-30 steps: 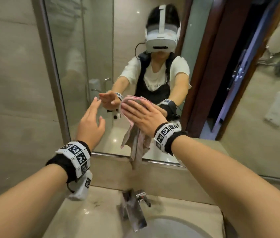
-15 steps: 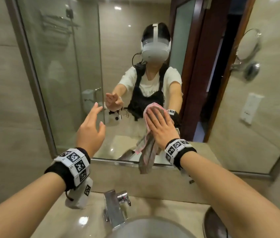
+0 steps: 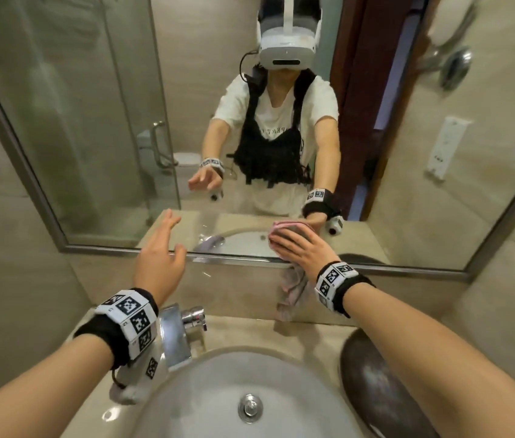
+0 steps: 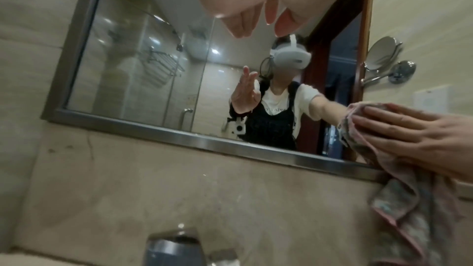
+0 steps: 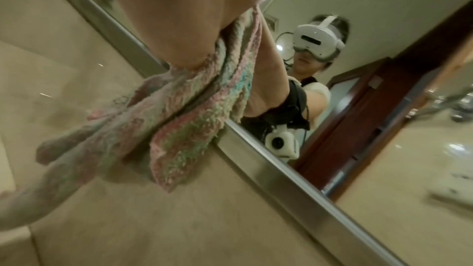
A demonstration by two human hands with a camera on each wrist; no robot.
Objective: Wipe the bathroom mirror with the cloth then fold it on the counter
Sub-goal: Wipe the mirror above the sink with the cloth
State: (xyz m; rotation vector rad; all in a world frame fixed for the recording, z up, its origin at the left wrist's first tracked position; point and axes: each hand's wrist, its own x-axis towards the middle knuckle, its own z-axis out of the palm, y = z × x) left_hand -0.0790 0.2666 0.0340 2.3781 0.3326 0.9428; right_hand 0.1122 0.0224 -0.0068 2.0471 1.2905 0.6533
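While the right hand (image 3: pixel 308 252) lies flat with straight fingers on the nubby pink-and-teal terry cloth (image 3: pixel 291 287), it presses the bunched top against the mirror (image 3: pixel 98 128) glass just above the brushed-metal frame, loose folds hanging below. At its 9 o'clock, the left hand (image 3: pixel 160 259) hovers empty, fingers extended, above a glossy chrome faucet (image 3: pixel 180 333) and round white basin (image 3: pixel 205 403)

My right hand (image 3: pixel 308 252) has carried the pink-edged terry cloth (image 3: pixel 284 235) down the steel-framed wall mirror (image 3: pixel 92 153) to its bottom edge; loose cloth now overhangs the frame.
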